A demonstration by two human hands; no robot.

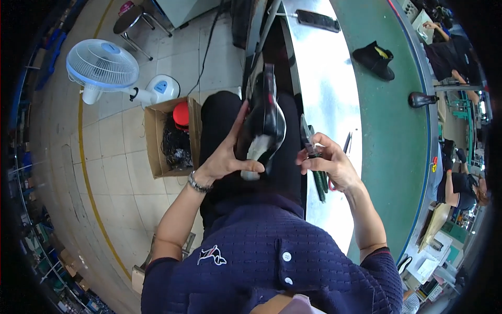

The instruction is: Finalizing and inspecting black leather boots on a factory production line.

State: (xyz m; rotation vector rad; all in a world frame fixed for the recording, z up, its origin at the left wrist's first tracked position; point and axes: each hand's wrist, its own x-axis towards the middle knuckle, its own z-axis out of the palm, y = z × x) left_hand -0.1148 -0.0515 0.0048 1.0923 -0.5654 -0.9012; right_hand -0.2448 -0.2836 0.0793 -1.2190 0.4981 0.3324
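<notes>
A glossy black shoe [265, 123] with a whitish patch at its near end is held over my lap. My left hand [230, 157] grips it from the left side, thumb across the near end and fingers along its flank. To the right, my right hand [329, 162] pinches a slim tool with a pale metal blade [306, 128] between thumb and fingers, at the bench edge. Below these fingers lies a dark green handle [319, 187], with a bit of red beside it. Whether handle and blade are one tool, I cannot tell.
A metal bench [329, 78] on my right bears a phone [318, 20] and a dark pointed tool [348, 142]. Beyond it, a green conveyor [384, 131] carries a black boot [375, 59]. At left are a cardboard box [157, 152], a fan [102, 64] and a stool [129, 20]. Other people work at right.
</notes>
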